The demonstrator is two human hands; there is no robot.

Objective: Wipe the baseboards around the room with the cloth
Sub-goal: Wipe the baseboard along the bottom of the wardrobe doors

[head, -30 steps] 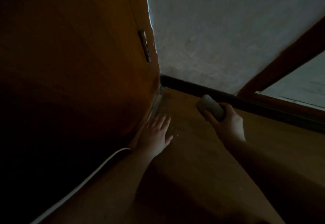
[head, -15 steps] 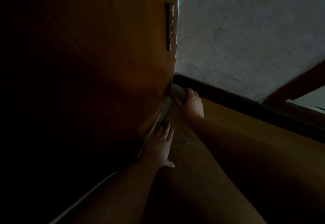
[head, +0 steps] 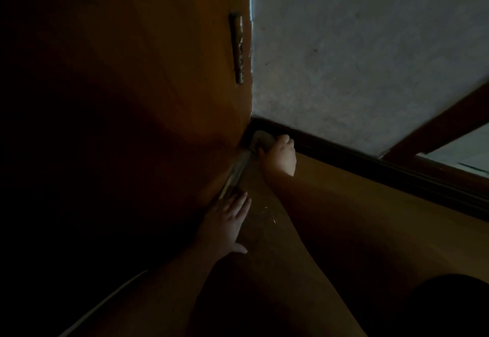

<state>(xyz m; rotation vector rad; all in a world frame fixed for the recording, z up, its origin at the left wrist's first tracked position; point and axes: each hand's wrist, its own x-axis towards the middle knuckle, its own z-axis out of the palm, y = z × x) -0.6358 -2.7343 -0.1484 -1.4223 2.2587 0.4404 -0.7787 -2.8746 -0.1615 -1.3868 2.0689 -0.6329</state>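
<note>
The scene is dim. A dark baseboard (head: 370, 162) runs along the foot of the grey wall, from the corner down to the right. My right hand (head: 280, 155) grips a pale bunched cloth (head: 260, 139) and holds it against the baseboard's left end, right in the corner beside the wooden door. My left hand (head: 225, 224) lies flat on the wooden floor, fingers straight, close to the door's bottom edge.
A brown wooden door (head: 158, 85) with a metal hinge (head: 238, 48) fills the left side. A white cable (head: 105, 302) crosses the floor at lower left. A dark wooden frame (head: 436, 130) slants at the right. The wooden floor (head: 370, 225) stretches to the right.
My right hand carried the cloth from above the floor to the left into the corner, onto the baseboard. My left hand stayed flat on the floor by the door.
</note>
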